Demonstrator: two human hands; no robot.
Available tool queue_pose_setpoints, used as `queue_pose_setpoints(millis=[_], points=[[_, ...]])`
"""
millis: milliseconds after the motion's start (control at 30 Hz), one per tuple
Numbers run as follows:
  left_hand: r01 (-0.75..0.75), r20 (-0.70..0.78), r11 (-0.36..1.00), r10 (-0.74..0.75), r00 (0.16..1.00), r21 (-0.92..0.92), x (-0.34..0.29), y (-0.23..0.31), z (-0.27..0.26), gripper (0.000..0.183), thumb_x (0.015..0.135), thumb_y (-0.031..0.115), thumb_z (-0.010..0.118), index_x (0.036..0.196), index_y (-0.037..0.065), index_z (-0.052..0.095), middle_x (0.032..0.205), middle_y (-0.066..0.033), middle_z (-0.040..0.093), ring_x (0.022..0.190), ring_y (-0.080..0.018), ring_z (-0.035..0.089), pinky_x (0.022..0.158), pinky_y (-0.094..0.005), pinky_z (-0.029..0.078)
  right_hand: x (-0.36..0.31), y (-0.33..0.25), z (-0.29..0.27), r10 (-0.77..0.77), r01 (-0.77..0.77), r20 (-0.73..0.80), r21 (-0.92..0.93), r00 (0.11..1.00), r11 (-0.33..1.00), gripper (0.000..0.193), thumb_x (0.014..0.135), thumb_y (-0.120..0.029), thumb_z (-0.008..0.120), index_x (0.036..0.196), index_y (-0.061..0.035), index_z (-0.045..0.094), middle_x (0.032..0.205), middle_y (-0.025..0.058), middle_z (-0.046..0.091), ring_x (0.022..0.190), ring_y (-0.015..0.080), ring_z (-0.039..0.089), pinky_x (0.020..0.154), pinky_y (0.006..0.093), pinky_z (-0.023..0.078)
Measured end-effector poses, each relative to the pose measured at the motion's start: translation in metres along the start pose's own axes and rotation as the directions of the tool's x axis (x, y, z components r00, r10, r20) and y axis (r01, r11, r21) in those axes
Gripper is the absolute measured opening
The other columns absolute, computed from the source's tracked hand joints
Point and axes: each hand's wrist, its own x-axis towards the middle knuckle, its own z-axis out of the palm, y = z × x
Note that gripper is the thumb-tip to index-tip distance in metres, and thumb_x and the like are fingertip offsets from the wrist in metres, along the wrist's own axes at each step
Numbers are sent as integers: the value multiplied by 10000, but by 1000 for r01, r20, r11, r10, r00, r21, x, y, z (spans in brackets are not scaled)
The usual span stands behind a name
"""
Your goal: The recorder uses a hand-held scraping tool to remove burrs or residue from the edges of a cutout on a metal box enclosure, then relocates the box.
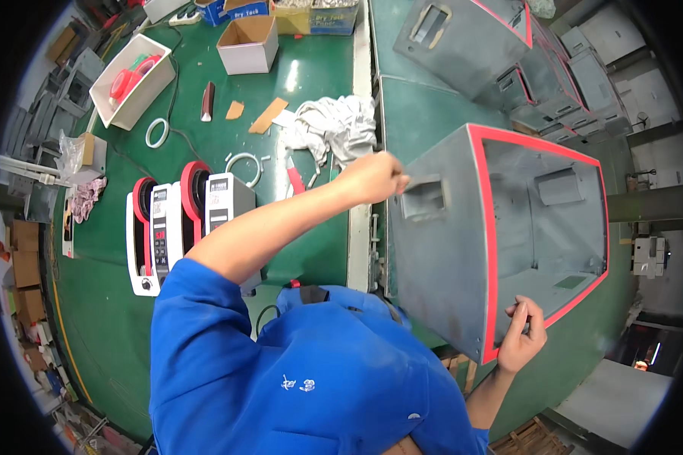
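A grey metal cabinet (444, 258) stands on the bench at the right, its open front framed with red tape (484, 250). My left hand (373, 179) is closed beside the cabinet's side wall, close to a rectangular cutout (423, 199); what its fingers hold, if anything, is too small to make out. At the lower front corner, my right hand (522, 339) is at the taped rim with its fingers curled and thumb drawn in. Whether a bit of tape sits in that pinch cannot be seen.
Two tape dispensers (159, 235) with red rolls stand at the left. Behind them are a white bin (140, 95) of tape rolls, a cardboard box (249, 47) and a white cloth (330, 125). More grey cabinets (470, 45) fill the far right. A rail (361, 152) divides the benches.
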Motion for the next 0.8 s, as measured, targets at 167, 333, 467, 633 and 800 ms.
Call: queue_pose_setpoints(millis=[167, 333, 467, 633, 800], points=[[-15, -6, 998, 15, 1000, -61, 3, 6, 2, 236, 798, 190, 518, 701, -4, 612, 578, -81, 558, 523, -140, 520, 525, -287, 408, 1, 6, -2, -33, 33, 2, -7, 999, 999, 109, 798, 19, 475, 850, 50, 566, 638, 91, 555, 567, 118, 522, 520, 221, 398], [14, 19, 996, -12, 1000, -83, 8, -4, 7, 226, 801, 183, 517, 716, -6, 610, 574, -77, 551, 525, -135, 518, 521, -285, 406, 2, 2, 4, 15, -15, 4, 30, 1000, 999, 119, 792, 28, 462, 845, 50, 567, 643, 98, 558, 564, 127, 523, 517, 222, 396], [-95, 31, 992, 98, 995, -85, -5, -5, 6, 219, 795, 173, 520, 704, -9, 601, 555, -74, 533, 517, -135, 505, 516, -277, 401, 2, 7, -2, -6, 6, 9, 10, 1000, 1000, 119, 788, 33, 464, 844, 51, 568, 660, 102, 563, 561, 130, 527, 516, 220, 396], [60, 28, 992, -58, 998, -112, 8, 4, 11, 211, 795, 151, 519, 691, -14, 600, 535, -63, 517, 503, -120, 472, 504, -271, 391, 3, 1, 4, 21, -21, 16, 31, 1000, 999, 128, 781, 47, 454, 838, 55, 568, 677, 111, 564, 561, 131, 529, 519, 222, 398], [-44, 39, 988, 50, 998, -150, -8, -4, 3, 201, 793, 142, 517, 699, -13, 603, 557, -62, 538, 511, -106, 475, 511, -266, 394, -1, 10, 0, 1, 0, -28, 39, 1000, 999, 114, 783, 38, 465, 837, 59, 563, 657, 103, 556, 568, 131, 526, 518, 226, 394]])
